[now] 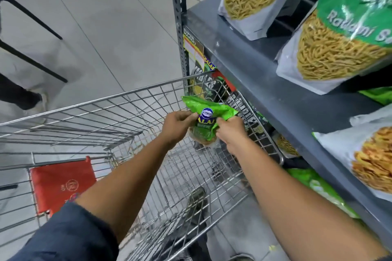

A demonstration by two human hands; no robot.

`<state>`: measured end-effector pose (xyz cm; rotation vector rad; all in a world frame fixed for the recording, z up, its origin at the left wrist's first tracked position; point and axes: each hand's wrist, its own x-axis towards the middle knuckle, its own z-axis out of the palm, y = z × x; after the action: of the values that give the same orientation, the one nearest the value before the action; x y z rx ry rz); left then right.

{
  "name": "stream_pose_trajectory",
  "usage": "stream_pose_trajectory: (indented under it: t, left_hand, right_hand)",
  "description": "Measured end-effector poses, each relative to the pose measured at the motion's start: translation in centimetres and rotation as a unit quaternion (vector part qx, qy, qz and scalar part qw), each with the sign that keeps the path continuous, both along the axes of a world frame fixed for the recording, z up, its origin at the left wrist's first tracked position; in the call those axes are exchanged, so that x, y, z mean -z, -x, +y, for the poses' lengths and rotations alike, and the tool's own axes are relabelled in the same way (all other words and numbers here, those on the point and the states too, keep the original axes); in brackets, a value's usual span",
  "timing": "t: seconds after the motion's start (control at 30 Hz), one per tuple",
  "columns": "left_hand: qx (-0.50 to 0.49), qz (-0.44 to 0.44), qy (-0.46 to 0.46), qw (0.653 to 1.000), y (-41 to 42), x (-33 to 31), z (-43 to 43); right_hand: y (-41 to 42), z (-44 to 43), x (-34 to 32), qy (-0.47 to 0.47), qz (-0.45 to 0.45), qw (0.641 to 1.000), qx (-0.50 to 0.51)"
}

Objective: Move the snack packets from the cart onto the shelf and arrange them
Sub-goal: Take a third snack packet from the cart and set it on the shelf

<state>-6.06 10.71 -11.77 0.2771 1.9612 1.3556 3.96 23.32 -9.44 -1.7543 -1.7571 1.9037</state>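
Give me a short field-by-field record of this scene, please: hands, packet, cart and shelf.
left hand: grips the green packet's left side
right hand: grips the packet's right side
packet: green, crumpled, held above the cart's far end
cart: wire, basket looks empty, red flap at the near end
shelf: grey, right of the cart, already holds sev bags
lower shelf: more packets, partly hidden
task state: packet not yet on the shelf
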Motion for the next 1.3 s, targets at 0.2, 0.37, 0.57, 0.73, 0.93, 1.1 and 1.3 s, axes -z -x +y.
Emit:
stream_pose_trajectory:
  t: [0.2, 0.37, 0.57, 0.73, 0.93, 1.1, 1.3]
  left_hand:
    - [0.009, 0.026, -0.073, 0.997, -3.9, -7.3, -1.0]
    - [0.029, 0.114, -0.127, 0.985, -9.2, -15.7, -1.3]
    - [0.075, 0.171, -0.224, 0.956, -17.0, -24.3, -0.7]
    - [0.108, 0.183, -0.313, 0.926, -25.1, -28.6, 2.3]
    - [0.22, 0.113, -0.359, 0.9, -36.9, -30.3, 8.3]
    - [0.291, 0.083, -0.367, 0.879, -46.1, -28.8, 12.8]
    - [0.332, 0.061, -0.344, 0.876, -56.3, -26.6, 16.8]
  right_hand:
    - [-5.0, -0.4, -6.5, -0.038, 0.078, 0.996, -0.033]
    - [-11.6, -1.7, -13.6, -0.054, 0.228, 0.972, -0.008]
    - [-20.7, -2.1, -21.2, -0.08, 0.336, 0.938, 0.029]
    - [-29.9, -0.9, -26.2, -0.146, 0.37, 0.912, 0.099]
    - [-43.1, 0.9, -28.4, -0.216, 0.351, 0.885, 0.215]
    - [-52.3, 1.7, -28.0, -0.263, 0.314, 0.859, 0.306]
    - [-60.9, 3.6, -26.7, -0.293, 0.271, 0.823, 0.404]
